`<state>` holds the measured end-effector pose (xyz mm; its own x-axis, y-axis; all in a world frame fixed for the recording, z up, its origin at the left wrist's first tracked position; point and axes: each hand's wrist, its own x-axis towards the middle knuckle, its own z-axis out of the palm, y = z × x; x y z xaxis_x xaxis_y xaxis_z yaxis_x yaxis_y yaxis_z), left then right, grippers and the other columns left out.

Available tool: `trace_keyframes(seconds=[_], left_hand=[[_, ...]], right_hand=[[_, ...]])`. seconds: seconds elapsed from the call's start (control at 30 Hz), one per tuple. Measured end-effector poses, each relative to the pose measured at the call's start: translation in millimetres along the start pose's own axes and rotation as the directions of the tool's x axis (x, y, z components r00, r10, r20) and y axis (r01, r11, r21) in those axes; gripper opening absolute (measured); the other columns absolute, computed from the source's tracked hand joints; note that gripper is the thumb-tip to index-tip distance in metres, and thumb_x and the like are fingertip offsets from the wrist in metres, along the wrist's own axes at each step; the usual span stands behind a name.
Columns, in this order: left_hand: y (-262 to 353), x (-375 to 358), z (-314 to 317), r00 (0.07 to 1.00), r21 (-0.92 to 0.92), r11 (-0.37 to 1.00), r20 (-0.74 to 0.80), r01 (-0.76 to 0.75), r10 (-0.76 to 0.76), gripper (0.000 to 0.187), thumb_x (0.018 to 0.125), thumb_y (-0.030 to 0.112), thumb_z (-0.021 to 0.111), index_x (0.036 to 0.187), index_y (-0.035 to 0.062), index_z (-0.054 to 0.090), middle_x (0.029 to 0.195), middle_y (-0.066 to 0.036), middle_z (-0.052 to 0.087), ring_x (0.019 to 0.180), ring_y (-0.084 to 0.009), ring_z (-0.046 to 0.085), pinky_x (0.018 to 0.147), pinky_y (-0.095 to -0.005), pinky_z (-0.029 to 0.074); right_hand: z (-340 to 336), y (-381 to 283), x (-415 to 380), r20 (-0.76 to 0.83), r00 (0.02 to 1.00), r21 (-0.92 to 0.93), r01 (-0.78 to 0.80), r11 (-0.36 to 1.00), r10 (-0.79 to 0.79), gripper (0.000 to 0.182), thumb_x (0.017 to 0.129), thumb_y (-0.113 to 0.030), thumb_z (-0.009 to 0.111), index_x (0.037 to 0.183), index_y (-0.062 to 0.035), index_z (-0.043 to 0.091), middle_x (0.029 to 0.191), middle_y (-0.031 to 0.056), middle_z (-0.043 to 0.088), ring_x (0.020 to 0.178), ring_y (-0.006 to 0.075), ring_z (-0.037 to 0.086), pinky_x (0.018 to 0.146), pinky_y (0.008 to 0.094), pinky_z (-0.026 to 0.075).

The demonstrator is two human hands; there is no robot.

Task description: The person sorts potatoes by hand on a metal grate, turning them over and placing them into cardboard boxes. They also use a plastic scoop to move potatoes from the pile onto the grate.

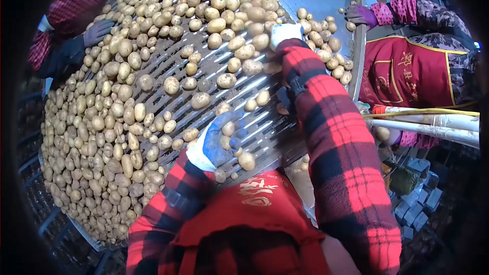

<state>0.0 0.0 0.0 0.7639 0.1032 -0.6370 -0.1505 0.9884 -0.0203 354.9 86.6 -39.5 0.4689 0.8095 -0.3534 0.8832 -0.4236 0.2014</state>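
Potatoes [200,100] lie scattered over a slatted metal sorting table [270,122]. My left hand [213,145], in a blue and white glove, is low over the slats near my red apron, its fingers curled around a potato [227,128]. Another potato [246,161] sits just beside those fingers. Farther out, my right hand [286,34], in a white-backed glove, reaches among potatoes [261,42] at the table's right side. Its fingers are mostly hidden and blurred, so their grip does not show.
A dense heap of potatoes [102,137] covers the left side. A co-worker's gloved hand [98,32] rests at the upper left, another person's purple glove [360,15] at the right edge. White pipes [428,125] stick out at right; grey blocks [415,198] lie below.
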Motion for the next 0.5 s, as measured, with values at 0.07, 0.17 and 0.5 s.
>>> trace_keyframes(seconds=[0.07,0.17,0.5], left_hand=[[2.6,3.5,-3.7,0.998,0.014,0.999,-0.029,-0.047,0.048,0.028,0.107,0.025,0.063,0.127,0.0071,0.065,0.102,-0.005,0.064,0.089,-0.0172,0.062,0.063,-0.0266,0.052],[9.6,4.2,-17.2,0.981,-0.248,0.964,0.186,0.094,-0.048,0.031,0.11,0.025,0.055,0.134,0.0084,0.064,0.119,-0.009,0.07,0.099,-0.0228,0.067,0.066,-0.0302,0.055],[-0.4,13.7,-9.2,0.978,-0.077,0.984,0.146,0.162,-0.15,0.051,0.109,0.024,0.052,0.159,0.0136,0.046,0.157,-0.018,0.052,0.098,-0.0226,0.063,0.066,-0.03,0.056]], right_hand=[[6.4,8.6,-40.7,-0.263,0.963,0.151,0.095,0.984,-0.053,0.037,0.091,-0.04,0.07,0.115,-0.0134,0.078,0.115,0.0111,0.074,0.113,0.0316,0.068,0.091,0.0526,0.05],[9.9,2.0,-136.0,-0.345,0.933,0.8,0.238,0.55,0.098,0.047,0.086,-0.033,0.079,0.123,-0.0048,0.075,0.112,0.0186,0.074,0.106,0.0398,0.069,0.102,0.0487,0.052],[27.0,29.9,-250.1,0.024,0.998,0.667,-0.053,-0.743,-0.05,0.052,0.096,-0.017,0.074,0.143,-0.0031,0.057,0.115,0.0105,0.071,0.096,0.0203,0.072,0.087,0.0332,0.06]])
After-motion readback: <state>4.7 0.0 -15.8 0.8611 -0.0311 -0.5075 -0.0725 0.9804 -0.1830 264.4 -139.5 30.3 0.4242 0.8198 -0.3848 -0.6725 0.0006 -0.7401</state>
